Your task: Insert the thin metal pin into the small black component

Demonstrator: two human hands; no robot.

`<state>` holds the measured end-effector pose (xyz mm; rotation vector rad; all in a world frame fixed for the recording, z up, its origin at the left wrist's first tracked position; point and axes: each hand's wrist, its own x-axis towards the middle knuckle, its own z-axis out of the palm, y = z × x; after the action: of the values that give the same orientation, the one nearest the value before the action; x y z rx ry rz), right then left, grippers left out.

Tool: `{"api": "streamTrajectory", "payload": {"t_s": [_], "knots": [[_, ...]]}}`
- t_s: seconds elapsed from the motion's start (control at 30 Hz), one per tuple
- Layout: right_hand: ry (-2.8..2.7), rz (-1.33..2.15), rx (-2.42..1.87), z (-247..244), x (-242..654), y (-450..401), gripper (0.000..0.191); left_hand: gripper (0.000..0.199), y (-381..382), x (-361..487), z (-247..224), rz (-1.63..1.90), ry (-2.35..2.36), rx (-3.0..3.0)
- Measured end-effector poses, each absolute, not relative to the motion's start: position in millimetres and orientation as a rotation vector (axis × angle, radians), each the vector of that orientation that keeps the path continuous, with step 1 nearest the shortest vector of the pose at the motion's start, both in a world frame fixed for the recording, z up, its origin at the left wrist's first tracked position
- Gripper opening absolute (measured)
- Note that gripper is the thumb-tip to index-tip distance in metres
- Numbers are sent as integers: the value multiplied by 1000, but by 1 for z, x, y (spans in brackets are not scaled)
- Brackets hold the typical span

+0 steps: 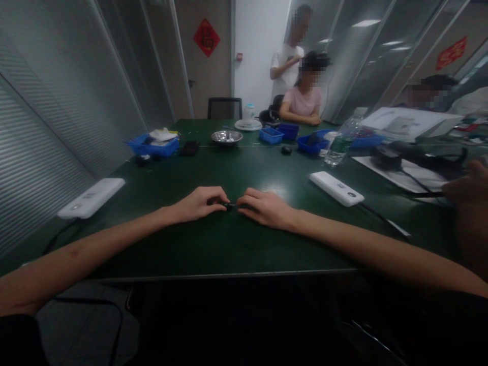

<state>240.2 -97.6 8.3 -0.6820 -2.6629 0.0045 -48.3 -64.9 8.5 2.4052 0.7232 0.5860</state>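
Observation:
My left hand (pixel 201 202) rests low over the green table (pixel 183 249), thumb and forefinger pinched on a small dark piece (pixel 229 206). Close on its right, my right hand (pixel 265 207) is closed with its fingers curled. A thin, light-coloured shaft (pixel 234 205) shows between the fingertips of both hands. Whatever my right fingers grip is mostly covered by them, and its kind cannot be made out. The hands are a small gap apart, near the middle of the table.
White power banks with cables lie left (pixel 91 198) and right (pixel 337 188). Farther back are a steel bowl (pixel 226 143), a blue basket (pixel 156 148), more blue trays (pixel 271 135) and a water bottle (pixel 339 145). Several people are around the table; a blurred arm (pixel 470 203) is at right.

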Motion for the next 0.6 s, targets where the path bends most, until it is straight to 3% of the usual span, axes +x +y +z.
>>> {"api": "streamTrajectory", "payload": {"t_s": [0.6], "knots": [[-2715, -66, -613, 9, 236, -98, 31, 29, -74, -37, 12, 534, 663, 2361]]}}
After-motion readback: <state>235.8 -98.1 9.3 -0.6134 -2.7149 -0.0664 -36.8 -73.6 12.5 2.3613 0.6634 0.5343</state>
